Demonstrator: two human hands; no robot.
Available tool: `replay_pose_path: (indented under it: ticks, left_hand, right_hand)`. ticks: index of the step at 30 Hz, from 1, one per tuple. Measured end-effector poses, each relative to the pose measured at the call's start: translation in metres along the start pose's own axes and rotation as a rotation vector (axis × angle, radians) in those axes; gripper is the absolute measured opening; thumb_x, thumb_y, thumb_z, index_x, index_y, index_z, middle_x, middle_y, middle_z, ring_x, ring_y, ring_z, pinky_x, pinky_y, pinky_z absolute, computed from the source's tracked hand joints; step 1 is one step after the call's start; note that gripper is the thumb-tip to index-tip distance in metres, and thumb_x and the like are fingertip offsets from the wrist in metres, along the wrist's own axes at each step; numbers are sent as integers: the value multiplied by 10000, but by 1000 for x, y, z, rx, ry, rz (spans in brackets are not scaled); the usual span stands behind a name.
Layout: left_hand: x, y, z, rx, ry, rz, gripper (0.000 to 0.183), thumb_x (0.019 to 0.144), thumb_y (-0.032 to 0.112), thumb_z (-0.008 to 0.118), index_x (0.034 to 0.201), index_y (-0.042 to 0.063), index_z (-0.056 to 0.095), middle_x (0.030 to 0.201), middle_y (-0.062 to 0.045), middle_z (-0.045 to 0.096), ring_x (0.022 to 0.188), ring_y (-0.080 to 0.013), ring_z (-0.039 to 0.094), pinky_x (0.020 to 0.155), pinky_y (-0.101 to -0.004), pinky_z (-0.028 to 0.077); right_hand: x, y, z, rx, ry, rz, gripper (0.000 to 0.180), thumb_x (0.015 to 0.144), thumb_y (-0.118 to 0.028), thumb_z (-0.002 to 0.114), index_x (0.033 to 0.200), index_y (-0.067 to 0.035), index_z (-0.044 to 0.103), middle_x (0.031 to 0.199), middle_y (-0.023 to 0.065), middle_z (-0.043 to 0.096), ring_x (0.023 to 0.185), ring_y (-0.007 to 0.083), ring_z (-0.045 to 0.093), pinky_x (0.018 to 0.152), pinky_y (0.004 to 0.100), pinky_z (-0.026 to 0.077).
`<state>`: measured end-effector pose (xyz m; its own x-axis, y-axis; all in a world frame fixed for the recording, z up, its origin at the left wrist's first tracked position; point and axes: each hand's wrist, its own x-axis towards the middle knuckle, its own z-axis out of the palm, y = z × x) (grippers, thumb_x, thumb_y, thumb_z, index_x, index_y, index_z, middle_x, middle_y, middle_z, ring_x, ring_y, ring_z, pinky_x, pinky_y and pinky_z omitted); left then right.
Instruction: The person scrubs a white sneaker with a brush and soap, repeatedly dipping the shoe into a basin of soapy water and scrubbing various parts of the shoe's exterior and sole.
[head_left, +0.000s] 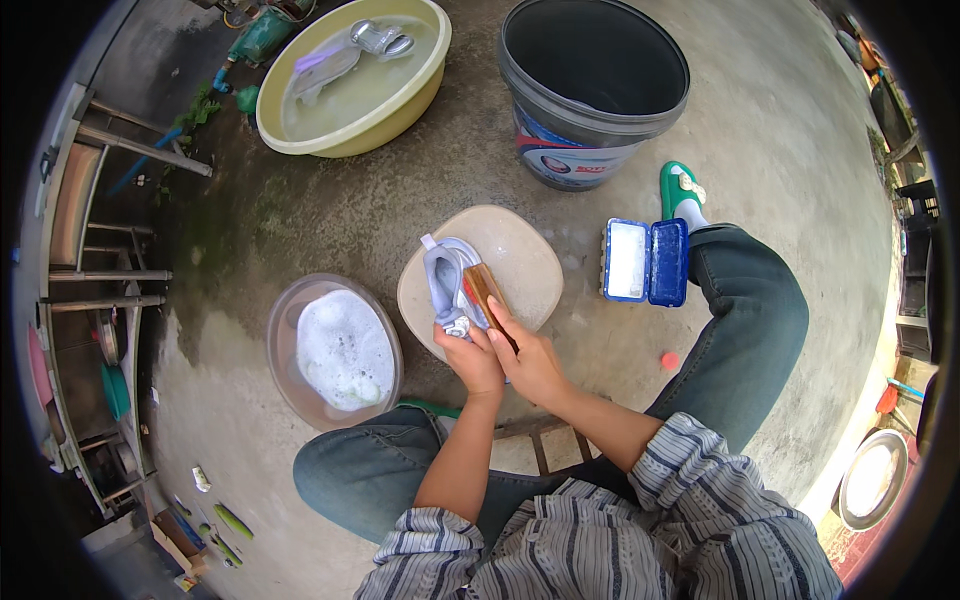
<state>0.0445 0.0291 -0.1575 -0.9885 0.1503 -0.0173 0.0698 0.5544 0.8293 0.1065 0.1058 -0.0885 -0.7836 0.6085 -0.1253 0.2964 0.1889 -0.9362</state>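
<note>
My left hand (474, 364) grips a pale lavender shoe (444, 274) by its toe end, with the opening facing up. In my right hand (531, 367) is a wooden-backed scrubbing brush (489, 300), laid against the shoe's side; a strip of red shows along its edge. Both are above a round-cornered beige stool top (525, 255). To the left stands a basin of white suds (345, 352). An open blue plastic box (667, 262) on the right holds something white in one half.
A yellow tub (405, 131) of cloudy water holds shoes. Beside it stands a large grey bucket (592, 105). A red cap-like disc (670, 361) lies near my right leg. Wooden racks (112, 277) line the left side, and green vegetables (234, 521) lie at lower left.
</note>
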Motion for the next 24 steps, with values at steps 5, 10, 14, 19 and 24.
replay_pose_path:
  ticks: [5,10,14,19,24]
  left_hand:
    - [2,4,-3,-11,-8,23,573,943,125,540,1374,-124,256,1126,-345,566,993,-487,595,863,-522,455]
    - [0,1,1,13,35,63,580,942,116,537,1380,-130,247,1121,-366,559,1002,-505,588,869,-533,450]
    - [1,0,2,53,43,36,580,939,111,534,1383,-128,246,1105,-363,562,998,-507,588,867,-537,450]
    - [1,6,-2,-16,20,26,586,927,102,539,1384,-123,249,1130,-354,557,1002,-500,590,872,-536,449]
    - [2,5,0,46,39,66,569,937,121,547,1374,-114,268,1146,-347,559,1012,-490,593,866,-532,455]
  right_hand:
    - [94,-12,23,-49,-47,81,477,1008,-328,534,1466,-204,487,903,257,681,830,411,677,726,464,523]
    - [-27,21,-25,23,-52,92,492,1025,-305,531,1498,-197,446,1146,215,662,988,343,688,834,392,529]
    - [-26,17,-19,-9,-75,247,476,1017,-316,536,1479,-220,476,1060,245,691,906,404,698,789,418,537]
    - [77,-2,24,57,0,90,474,1010,-311,533,1468,-198,483,981,275,684,867,400,695,745,435,538]
    - [-16,16,-10,-78,-13,-132,526,999,-304,550,1506,-221,433,1045,256,690,852,405,697,729,468,550]
